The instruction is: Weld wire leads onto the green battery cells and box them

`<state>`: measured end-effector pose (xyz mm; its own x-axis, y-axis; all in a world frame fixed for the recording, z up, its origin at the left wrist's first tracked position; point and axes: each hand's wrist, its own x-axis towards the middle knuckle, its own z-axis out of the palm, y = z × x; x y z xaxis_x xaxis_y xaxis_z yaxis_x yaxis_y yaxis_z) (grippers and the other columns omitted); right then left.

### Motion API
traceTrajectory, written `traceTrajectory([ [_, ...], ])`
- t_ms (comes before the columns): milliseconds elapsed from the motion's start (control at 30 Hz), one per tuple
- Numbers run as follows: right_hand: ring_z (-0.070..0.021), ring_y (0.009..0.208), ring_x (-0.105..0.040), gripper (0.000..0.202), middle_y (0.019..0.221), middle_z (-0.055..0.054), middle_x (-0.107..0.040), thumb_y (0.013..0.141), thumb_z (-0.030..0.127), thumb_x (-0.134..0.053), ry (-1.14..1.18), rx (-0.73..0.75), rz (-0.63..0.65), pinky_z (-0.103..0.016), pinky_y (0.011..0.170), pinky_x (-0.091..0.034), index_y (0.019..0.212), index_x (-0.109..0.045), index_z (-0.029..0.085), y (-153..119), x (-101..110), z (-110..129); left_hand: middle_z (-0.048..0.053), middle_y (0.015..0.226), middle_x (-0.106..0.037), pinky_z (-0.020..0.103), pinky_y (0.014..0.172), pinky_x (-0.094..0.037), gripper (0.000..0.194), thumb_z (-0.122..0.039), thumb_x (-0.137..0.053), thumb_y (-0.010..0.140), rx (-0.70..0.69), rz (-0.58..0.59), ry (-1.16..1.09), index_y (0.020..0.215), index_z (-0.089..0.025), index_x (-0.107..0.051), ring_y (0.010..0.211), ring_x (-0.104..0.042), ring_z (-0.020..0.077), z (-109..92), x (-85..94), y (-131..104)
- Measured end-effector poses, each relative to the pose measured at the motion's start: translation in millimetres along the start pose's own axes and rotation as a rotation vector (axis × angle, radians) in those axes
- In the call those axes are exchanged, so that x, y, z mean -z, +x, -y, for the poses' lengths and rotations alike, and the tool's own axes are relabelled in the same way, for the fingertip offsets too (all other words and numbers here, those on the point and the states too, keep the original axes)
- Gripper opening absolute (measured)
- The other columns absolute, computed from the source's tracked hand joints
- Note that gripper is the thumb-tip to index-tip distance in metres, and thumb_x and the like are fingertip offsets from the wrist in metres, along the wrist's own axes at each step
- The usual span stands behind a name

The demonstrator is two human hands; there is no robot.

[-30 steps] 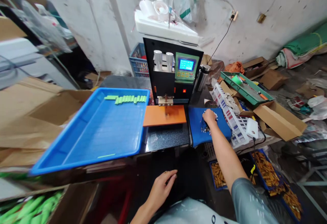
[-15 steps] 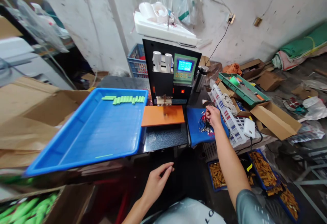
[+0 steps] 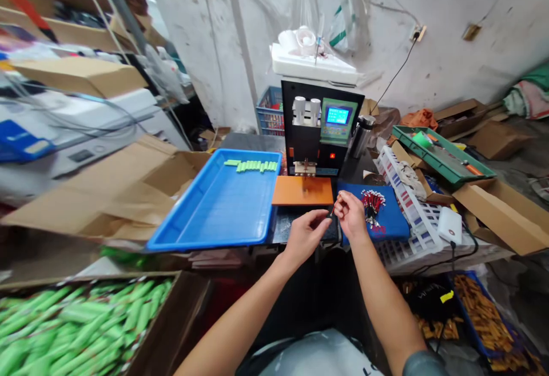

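Observation:
My right hand [image 3: 350,214] is closed in a pinch on a small red-and-black wire lead [image 3: 333,210], in front of the orange board's right corner. Close by on the left, my left hand [image 3: 306,232] pinches the dark lower end of the same lead between thumb and fingertips. Beyond both hands lies the orange board [image 3: 285,193], below the electrode tips of a black spot welder [image 3: 300,141] with a lit blue screen. To the right, a bundle of red, black and white wire leads [image 3: 373,204] rests on a blue cloth-like pad [image 3: 397,224].
A blue tray [image 3: 210,233] at left holds a row of green-wrapped cells [image 3: 257,166]. An open carton of green packs [image 3: 86,313] stands lower left. A white plastic crate [image 3: 412,221], a green tray [image 3: 446,155] and a white power bank [image 3: 450,224] are at right.
My right hand has come left from the wire bundle with a lead in it. My left hand has risen to meet it and closed on the lead. The view has swung left.

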<state>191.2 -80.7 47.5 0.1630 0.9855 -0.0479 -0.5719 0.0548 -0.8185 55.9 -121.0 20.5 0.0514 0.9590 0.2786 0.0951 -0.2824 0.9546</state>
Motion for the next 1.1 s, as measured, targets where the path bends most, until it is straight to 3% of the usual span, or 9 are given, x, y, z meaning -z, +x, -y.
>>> traceTrajectory([
  [167, -0.0066, 0.050, -0.040, 0.031, 0.065, 0.003, -0.049, 0.064, 0.035, -0.079, 0.009, -0.021, 0.012, -0.018, 0.039, -0.025, 0.075, -0.057, 0.017, -7.7, -13.0, -15.9, 0.004, 0.077, -0.069, 0.024, 0.063, -0.045, 0.025, -0.039, -0.064, 0.084, 0.073, 0.007, -0.048, 0.086, -0.015, -0.070, 0.067, -0.059, 0.0144, 6.5, -0.9, 0.8],
  [300, -0.0083, 0.053, -0.043, 0.030, 0.068, 0.003, -0.051, 0.070, 0.040, -0.076, -0.079, -0.004, 0.063, -0.019, 0.042, -0.030, 0.079, -0.058, 0.018, -5.8, -5.2, -24.1, 0.002, 0.069, -0.063, 0.023, 0.058, -0.040, 0.029, -0.042, -0.064, 0.081, 0.151, 0.032, -0.155, 0.080, -0.014, -0.065, 0.060, -0.051, 0.0116, 9.5, 6.2, 2.0],
  [433, -0.0137, 0.078, -0.057, 0.030, 0.089, -0.002, -0.061, 0.075, 0.040, -0.075, -0.349, 0.068, 0.246, -0.023, 0.065, -0.047, 0.092, -0.064, 0.019, -3.2, 8.5, -27.8, -0.002, 0.061, -0.053, 0.021, 0.052, -0.033, 0.028, -0.042, -0.065, 0.076, 0.201, 0.101, -0.212, 0.075, -0.015, -0.059, 0.054, -0.042, 0.0089, 8.3, 21.6, 7.8],
  [533, -0.0168, 0.089, -0.060, 0.031, 0.093, -0.003, -0.064, 0.073, 0.037, -0.078, -0.428, 0.067, 0.373, -0.028, 0.082, -0.049, 0.095, -0.065, 0.020, -3.8, 11.0, -28.7, -0.004, 0.057, -0.045, 0.021, 0.050, -0.028, 0.024, -0.038, -0.062, 0.071, 0.263, 0.179, -0.212, 0.070, -0.015, -0.056, 0.051, -0.036, 0.0078, 4.6, 34.9, 13.4],
  [733, -0.0167, 0.076, -0.060, 0.027, 0.081, -0.003, -0.066, 0.070, 0.039, -0.079, -0.515, -0.007, 0.474, -0.028, 0.074, -0.049, 0.083, -0.068, 0.018, -6.7, 1.1, -31.2, -0.005, 0.051, -0.039, 0.021, 0.049, -0.022, 0.020, -0.035, -0.060, 0.066, 0.344, 0.229, -0.197, 0.065, -0.016, -0.053, 0.049, -0.031, 0.0071, 1.2, 50.9, 22.7],
  [900, -0.0164, 0.069, -0.059, 0.026, 0.073, -0.003, -0.065, 0.071, 0.041, -0.077, -0.576, 0.017, 0.497, -0.028, 0.068, -0.047, 0.075, -0.069, 0.017, -1.7, -3.5, -33.7, -0.004, 0.052, -0.043, 0.020, 0.048, -0.025, 0.020, -0.034, -0.062, 0.068, 0.354, 0.269, -0.160, 0.065, -0.015, -0.056, 0.049, -0.035, 0.0071, 5.1, 58.6, 27.8],
  [1000, -0.0179, 0.068, -0.061, 0.026, 0.071, -0.004, -0.067, 0.071, 0.041, -0.076, -0.590, 0.029, 0.460, -0.030, 0.068, -0.048, 0.075, -0.069, 0.017, 10.8, -5.7, -35.3, 0.000, 0.063, -0.056, 0.022, 0.053, -0.037, 0.027, -0.040, -0.064, 0.074, 0.302, 0.322, -0.097, 0.077, -0.013, -0.062, 0.055, -0.047, 0.0102, 12.0, 78.9, 42.0],
  [1100, -0.0187, 0.065, -0.061, 0.026, 0.068, -0.005, -0.067, 0.070, 0.041, -0.074, -0.550, 0.121, 0.344, -0.031, 0.068, -0.049, 0.074, -0.067, 0.017, 31.1, -10.4, -39.3, 0.006, 0.079, -0.067, 0.026, 0.066, -0.046, 0.027, -0.037, -0.060, 0.082, 0.154, 0.197, 0.219, 0.089, -0.012, -0.067, 0.069, -0.059, 0.0159, 28.9, 122.8, 76.5],
])
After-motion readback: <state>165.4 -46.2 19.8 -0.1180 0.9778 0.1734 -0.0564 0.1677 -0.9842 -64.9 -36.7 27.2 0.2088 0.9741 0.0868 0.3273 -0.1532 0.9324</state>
